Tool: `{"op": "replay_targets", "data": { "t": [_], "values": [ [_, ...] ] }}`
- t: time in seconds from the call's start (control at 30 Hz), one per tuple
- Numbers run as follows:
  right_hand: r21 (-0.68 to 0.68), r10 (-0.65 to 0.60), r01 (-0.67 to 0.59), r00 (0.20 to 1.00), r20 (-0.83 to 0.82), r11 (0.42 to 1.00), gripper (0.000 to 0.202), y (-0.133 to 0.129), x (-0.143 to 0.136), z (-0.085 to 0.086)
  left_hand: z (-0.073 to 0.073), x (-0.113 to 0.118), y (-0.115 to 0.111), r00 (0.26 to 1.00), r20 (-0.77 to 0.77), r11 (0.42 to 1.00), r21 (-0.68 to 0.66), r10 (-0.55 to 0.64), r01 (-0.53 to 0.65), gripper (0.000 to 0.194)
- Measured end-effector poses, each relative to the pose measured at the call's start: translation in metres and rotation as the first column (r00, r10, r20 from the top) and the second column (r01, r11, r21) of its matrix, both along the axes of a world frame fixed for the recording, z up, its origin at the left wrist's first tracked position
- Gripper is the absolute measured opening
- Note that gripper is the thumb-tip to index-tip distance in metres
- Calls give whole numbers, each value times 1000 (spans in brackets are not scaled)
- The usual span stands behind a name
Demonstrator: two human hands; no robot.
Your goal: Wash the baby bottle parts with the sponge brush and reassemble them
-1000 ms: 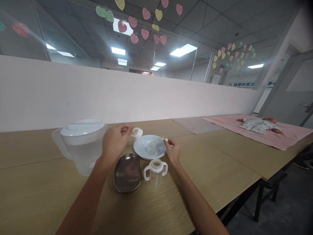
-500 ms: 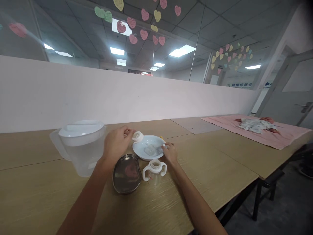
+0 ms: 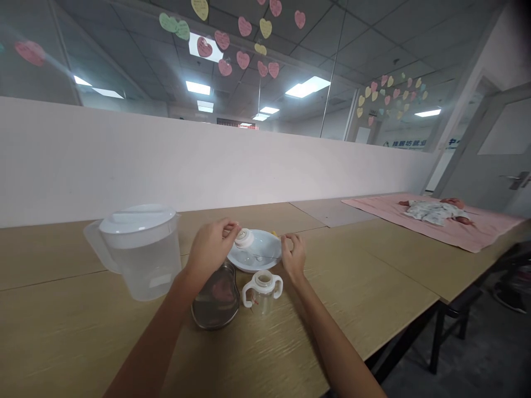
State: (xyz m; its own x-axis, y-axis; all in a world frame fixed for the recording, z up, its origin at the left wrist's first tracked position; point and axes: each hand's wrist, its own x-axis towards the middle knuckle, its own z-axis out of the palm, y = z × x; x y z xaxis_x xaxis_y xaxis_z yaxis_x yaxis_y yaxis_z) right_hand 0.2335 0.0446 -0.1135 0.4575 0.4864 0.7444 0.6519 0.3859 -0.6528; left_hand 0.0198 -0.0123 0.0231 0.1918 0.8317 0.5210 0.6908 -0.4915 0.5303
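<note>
My left hand (image 3: pixel 213 243) is closed, its fingertips gripping a white bottle collar (image 3: pixel 244 237) over the left side of a white bowl (image 3: pixel 255 266). At the bowl's right rim is my right hand (image 3: pixel 293 255), thumb and fingers pinched together. A thin, pale line runs from near those fingers to a small whitish blob (image 3: pixel 259 258) in the bowl; I cannot tell what it is. In front of the bowl stands an uncapped clear baby bottle (image 3: pixel 263 296) with two white handles. A metal kidney dish (image 3: pixel 215 301) lies beneath my left forearm, partly hidden.
A lidded plastic pitcher (image 3: pixel 141 249) holding clear liquid stands at the left. On the far right of the wooden table (image 3: pixel 352 276), a baby doll (image 3: pixel 435 211) lies on a pink cloth (image 3: pixel 477 237). A low white wall (image 3: pixel 207 166) runs behind the table.
My left hand has moved right with the white collar, bringing it over the bowl. My right hand has shifted slightly right and up, to the bowl's right rim.
</note>
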Motion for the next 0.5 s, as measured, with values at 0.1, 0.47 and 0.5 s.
{"op": "replay_targets", "data": {
  "t": [0.1,0.47,0.5],
  "values": [
    [165,46,-72,987,156,984,25,-18,-9,13,-2,10,-6,999,-29,1000,-3,-27,27,27],
    [285,108,-276,865,491,918,35,-32,-20,23,-18,52,-33,937,-331,980,120,-109,157,25],
    [283,112,-276,868,485,918,32,-31,-20,22,-20,54,-33,929,-349,974,142,-120,179,24]
  ]
}}
